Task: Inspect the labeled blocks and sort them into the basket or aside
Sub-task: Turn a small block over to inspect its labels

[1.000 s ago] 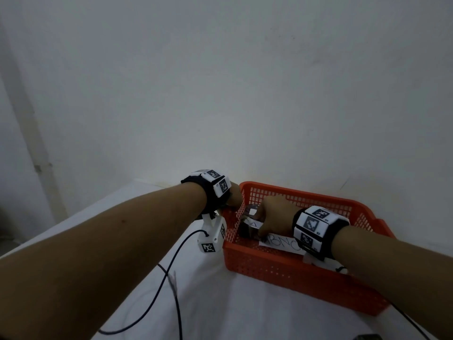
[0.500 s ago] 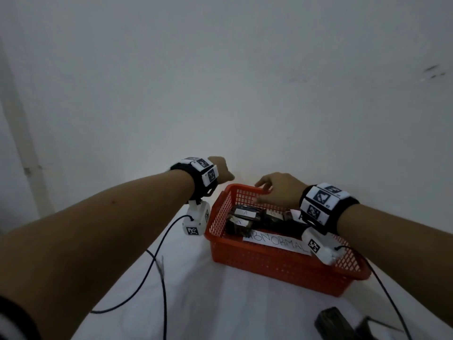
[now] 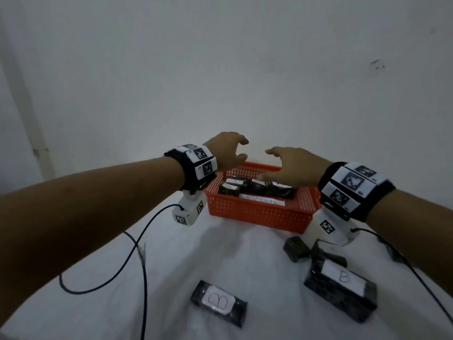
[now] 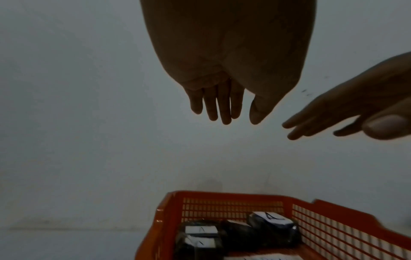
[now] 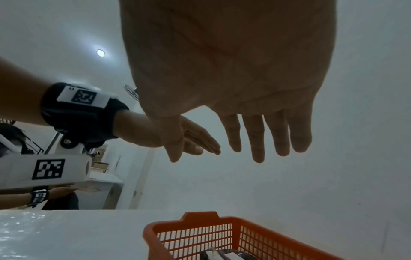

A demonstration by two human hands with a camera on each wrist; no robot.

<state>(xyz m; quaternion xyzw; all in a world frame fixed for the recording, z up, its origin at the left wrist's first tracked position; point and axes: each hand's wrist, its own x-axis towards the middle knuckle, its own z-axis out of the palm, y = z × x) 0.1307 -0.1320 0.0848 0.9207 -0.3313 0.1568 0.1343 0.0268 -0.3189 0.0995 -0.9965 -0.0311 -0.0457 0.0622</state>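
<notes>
An orange mesh basket (image 3: 255, 213) with a white "ABNORMAL" strip stands at the back of the white table. It holds several dark wrapped blocks (image 3: 257, 187) with white labels; one reads A (image 4: 270, 219). My left hand (image 3: 226, 149) hovers above the basket's left rim, fingers relaxed and empty. My right hand (image 3: 289, 165) hovers over the basket's middle, fingers straight, holding nothing. Two dark blocks labeled B lie nearer me: one at the front centre (image 3: 218, 303), one at the front right (image 3: 340, 288).
Small dark unlabeled blocks (image 3: 296, 247) lie beside the basket's right front corner. Black cables (image 3: 137, 251) loop across the left of the table (image 3: 171, 261) and run along the right edge. A white wall stands close behind the basket. Another person's hand shows far left in the right wrist view.
Both hands have risen out of the basket and released the block there. The view has tilted down, bringing the B blocks on the table into sight.
</notes>
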